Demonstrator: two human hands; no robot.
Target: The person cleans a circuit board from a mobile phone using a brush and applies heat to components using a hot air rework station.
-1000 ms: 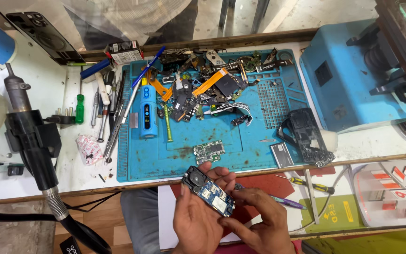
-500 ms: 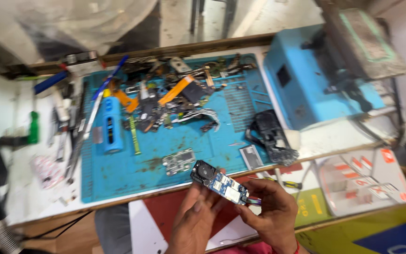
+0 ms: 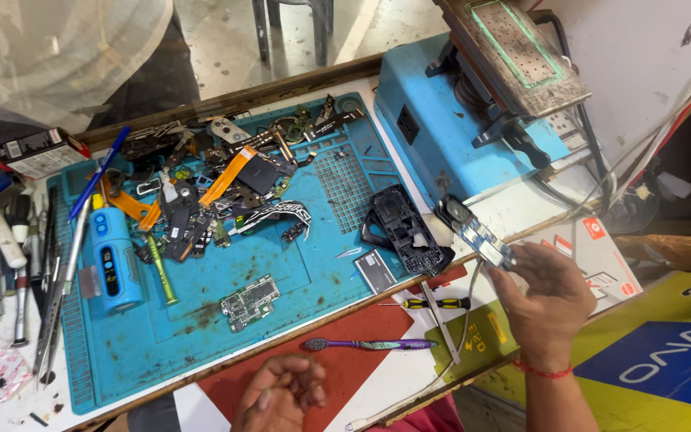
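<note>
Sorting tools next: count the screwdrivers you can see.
3: a black-and-yellow screwdriver below the blue mat, a green-handled one on the mat, a white-handled one at far left. Others may hide among the clutter.

Left hand (image 3: 280, 394) cut off at bottom edge, wrist out of view. Right hand (image 3: 544, 298) seen from back; fingertips hidden behind small phone board (image 3: 480, 238), so grip not fully shown. Right forearm cut by bottom edge. Heap of phone parts (image 3: 225, 188) on blue mat (image 3: 201, 320): single pieces overlapped, too small to be told apart. Blue machine (image 3: 473, 104) cut off at top edge, its base partly hidden by cables. Person beyond bench (image 3: 57, 56) blurred by glass, cut by top edge.
</note>
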